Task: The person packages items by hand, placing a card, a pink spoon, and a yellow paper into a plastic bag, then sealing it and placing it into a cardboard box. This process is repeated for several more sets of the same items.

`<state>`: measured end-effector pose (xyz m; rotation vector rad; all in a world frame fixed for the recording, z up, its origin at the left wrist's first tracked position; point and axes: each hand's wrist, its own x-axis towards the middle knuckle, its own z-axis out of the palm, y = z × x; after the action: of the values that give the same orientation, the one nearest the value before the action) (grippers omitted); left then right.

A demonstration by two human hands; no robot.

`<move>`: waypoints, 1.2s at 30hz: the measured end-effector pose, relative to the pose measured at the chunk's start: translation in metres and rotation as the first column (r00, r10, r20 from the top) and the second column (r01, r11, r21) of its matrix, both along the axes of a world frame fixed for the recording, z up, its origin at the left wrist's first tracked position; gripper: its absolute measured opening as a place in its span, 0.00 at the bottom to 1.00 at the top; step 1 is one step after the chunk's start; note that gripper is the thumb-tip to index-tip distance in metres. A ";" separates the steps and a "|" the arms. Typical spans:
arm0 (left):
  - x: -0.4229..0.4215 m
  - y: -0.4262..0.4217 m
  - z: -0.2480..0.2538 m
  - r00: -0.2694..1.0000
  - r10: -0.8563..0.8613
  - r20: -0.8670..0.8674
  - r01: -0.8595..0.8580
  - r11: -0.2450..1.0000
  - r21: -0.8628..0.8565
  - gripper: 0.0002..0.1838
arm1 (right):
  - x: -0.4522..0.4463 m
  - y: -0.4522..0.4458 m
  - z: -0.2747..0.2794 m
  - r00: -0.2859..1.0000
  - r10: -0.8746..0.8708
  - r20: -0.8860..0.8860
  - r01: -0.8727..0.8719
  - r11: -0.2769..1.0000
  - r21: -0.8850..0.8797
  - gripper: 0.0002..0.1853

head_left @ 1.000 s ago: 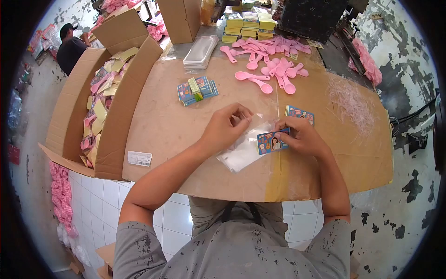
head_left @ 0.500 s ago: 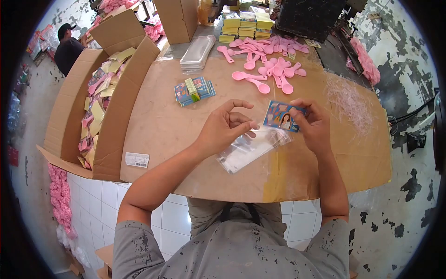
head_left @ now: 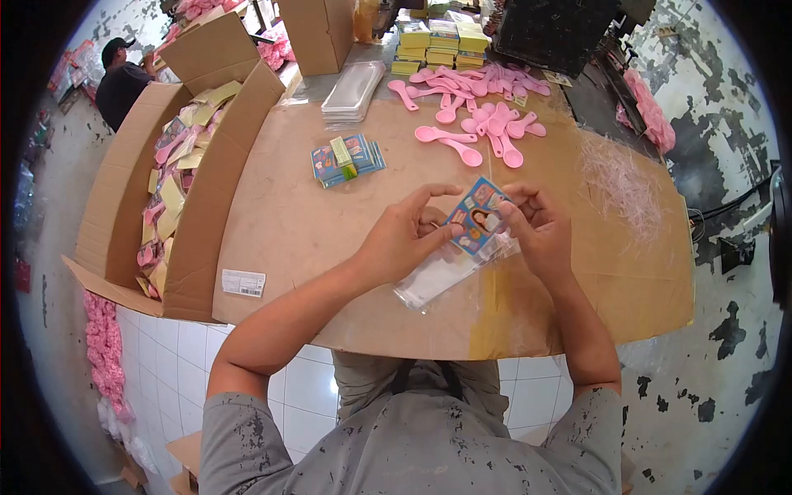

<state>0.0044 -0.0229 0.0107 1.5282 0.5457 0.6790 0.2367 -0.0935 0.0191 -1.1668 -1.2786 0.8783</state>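
Note:
A blue printed card (head_left: 476, 216) with a picture of a person is held up between my two hands, tilted. My right hand (head_left: 536, 227) pinches its upper right side between thumb and fingers. At its lower left edge is the thumb of my left hand (head_left: 412, 227), with the curled fingers partly behind the card. Beneath the hands lie clear plastic bags (head_left: 433, 276) on the cardboard-covered table (head_left: 330, 239). A small bundle of similar blue cards (head_left: 351, 159), wrapped with a pale green band, rests beyond my left hand. Pink measuring spoons (head_left: 499, 124) lie in a pile farther back.
On the left stands an open carton (head_left: 223, 181) filled with packed spoons and cards. A stack of clear bags (head_left: 353, 92) and yellow-edged card stacks (head_left: 441, 41) sit at the back. Plastic shreds (head_left: 619, 186) lie to the right. Another person (head_left: 122, 82) is at far left.
The card has turned to a steeper tilt and moved a little left, and my left thumb now meets its edge. My right hand has shifted slightly left with it.

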 end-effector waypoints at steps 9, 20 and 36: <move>-0.006 0.003 0.005 1.000 0.014 -0.028 -0.013 1.000 0.028 0.24 | 0.009 0.026 0.014 0.830 0.323 0.454 -0.380 0.924 0.039 0.14; -0.005 0.013 -0.013 1.000 0.006 0.014 -0.007 0.999 0.044 0.21 | 0.018 0.163 -0.037 0.526 -0.092 0.845 -0.219 0.946 0.239 0.19; -0.009 0.019 0.001 0.982 0.077 0.170 -0.046 0.983 -0.181 0.20 | 0.015 0.058 0.026 0.485 -0.383 0.786 -0.229 0.812 0.537 0.19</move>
<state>-0.0051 -0.0042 0.0113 1.2765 0.5062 0.7847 0.2519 -0.0356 0.0448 -1.1491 -2.1074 -0.3652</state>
